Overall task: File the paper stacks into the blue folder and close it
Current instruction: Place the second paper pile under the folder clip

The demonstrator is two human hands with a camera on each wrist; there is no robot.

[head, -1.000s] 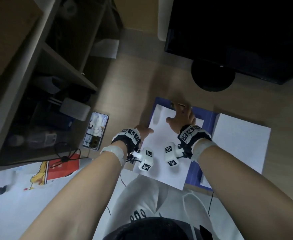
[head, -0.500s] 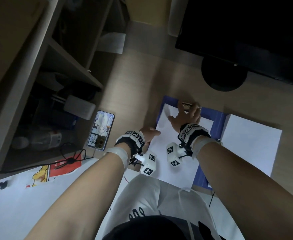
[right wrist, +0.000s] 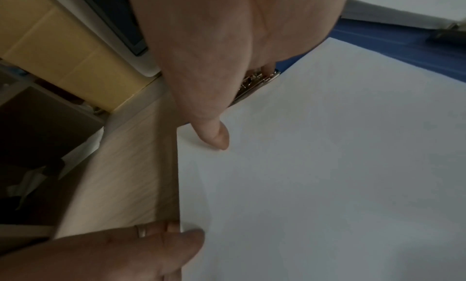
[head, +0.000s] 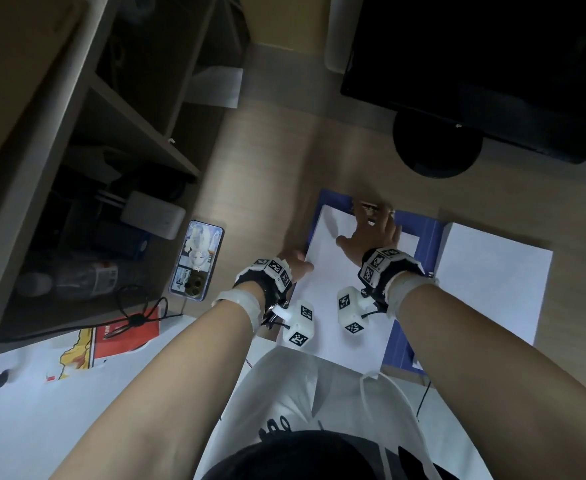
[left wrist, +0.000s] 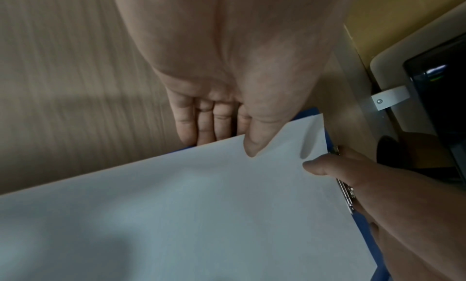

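L hand (head: 293, 268) pinches paper (head: 340, 292) edge, unchanged | R hand (head: 374, 233) prob. still grips clip (left wrist: 345, 193)

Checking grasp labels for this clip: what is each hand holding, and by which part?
The left hand pinches the paper stack at its left edge, thumb on top. The right hand works the metal clip at the blue folder's far end.

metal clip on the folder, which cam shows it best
The right wrist view: the metal clip shows close and shiny under the right hand. The left wrist view shows it edge-on; the head view only a small blur.
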